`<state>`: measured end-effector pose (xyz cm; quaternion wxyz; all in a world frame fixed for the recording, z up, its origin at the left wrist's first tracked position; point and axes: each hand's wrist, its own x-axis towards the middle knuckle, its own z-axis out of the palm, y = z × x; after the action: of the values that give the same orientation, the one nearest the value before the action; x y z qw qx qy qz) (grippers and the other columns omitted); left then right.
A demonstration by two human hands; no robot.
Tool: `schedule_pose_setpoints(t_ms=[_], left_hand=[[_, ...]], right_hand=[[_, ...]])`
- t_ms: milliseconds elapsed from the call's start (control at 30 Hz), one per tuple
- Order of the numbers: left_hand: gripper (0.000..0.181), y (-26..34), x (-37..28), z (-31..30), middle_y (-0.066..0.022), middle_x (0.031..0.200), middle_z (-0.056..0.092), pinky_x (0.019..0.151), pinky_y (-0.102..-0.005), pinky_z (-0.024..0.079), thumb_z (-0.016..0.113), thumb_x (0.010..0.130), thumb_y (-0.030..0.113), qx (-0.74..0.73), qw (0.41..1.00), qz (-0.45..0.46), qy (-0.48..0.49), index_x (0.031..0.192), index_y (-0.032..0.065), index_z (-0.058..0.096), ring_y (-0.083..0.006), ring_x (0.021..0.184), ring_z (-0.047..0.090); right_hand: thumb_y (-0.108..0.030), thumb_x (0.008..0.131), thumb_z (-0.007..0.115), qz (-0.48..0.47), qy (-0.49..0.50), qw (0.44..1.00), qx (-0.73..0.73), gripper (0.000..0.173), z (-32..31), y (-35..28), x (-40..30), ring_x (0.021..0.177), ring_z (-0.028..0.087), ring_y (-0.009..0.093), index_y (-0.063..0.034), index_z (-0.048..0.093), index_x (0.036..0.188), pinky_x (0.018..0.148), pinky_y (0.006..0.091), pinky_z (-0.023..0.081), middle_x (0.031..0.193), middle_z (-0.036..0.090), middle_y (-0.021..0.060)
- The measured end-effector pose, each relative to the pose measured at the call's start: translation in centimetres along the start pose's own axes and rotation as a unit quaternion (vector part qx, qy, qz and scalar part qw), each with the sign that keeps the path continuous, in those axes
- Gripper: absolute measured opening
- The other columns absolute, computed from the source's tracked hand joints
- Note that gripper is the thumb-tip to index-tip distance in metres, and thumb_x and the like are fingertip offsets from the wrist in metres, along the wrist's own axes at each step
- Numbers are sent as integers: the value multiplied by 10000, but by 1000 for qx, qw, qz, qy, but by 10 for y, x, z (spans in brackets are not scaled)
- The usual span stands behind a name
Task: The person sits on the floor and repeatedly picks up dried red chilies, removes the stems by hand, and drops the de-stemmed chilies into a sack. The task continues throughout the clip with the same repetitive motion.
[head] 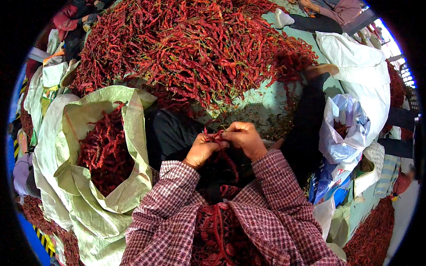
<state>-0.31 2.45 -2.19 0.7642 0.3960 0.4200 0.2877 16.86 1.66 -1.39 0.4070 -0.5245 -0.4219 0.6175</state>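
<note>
In front of my lap, my left hand (204,149) is closed around a few dried red chillies (213,136). My right hand (245,137) pinches the same small bunch at its far end, thumb against fingers, close beside the left. One long chilli (231,166) hangs below the hands. Beyond them spreads a large heap of dried red chillies (206,50), many with pale stalks attached. At my left stands an open woven sack (138,146), with red chillies (106,149) inside.
On the right, a clear plastic bag (342,146) holds some chillies, beside a white woven sack (359,73). My outstretched leg (304,123) borders the heap. Loose stalks (263,119) litter the green sheet (266,94). Other people (339,16) sit around the heap's far side.
</note>
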Motion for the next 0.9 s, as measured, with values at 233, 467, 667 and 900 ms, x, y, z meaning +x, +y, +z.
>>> schedule_pose_setpoints(t_ms=[233,467,667,900], left_hand=[[69,-21,-6,16,-36,734,630,568,-266,462,623,752,-31,-4,997,-23,71,807,9,634,-122,635,572],[136,5,2,11,-61,702,632,489,-240,459,652,831,118,-244,947,18,208,907,5,643,-125,566,570],[124,-3,5,12,-67,688,635,506,-250,480,646,834,111,-237,946,19,220,895,4,640,-134,545,569],[119,-2,4,-1,-60,654,608,532,-271,455,623,854,126,-201,961,-20,190,824,11,636,-146,565,564]], right_hand=[[-57,742,557,-206,196,794,-538,56,-9,4,8,673,556,405,-41,506,759,558,470,443,692,528,177],[-286,813,622,-121,180,892,-397,345,2,-61,-36,567,549,377,-24,528,609,532,460,421,556,513,201],[-251,772,676,19,95,967,-234,283,4,4,-26,490,549,196,25,634,725,473,335,423,594,601,111],[-134,833,619,111,-84,990,-37,187,8,-4,-31,438,428,51,-30,591,680,403,233,325,544,523,-15]])
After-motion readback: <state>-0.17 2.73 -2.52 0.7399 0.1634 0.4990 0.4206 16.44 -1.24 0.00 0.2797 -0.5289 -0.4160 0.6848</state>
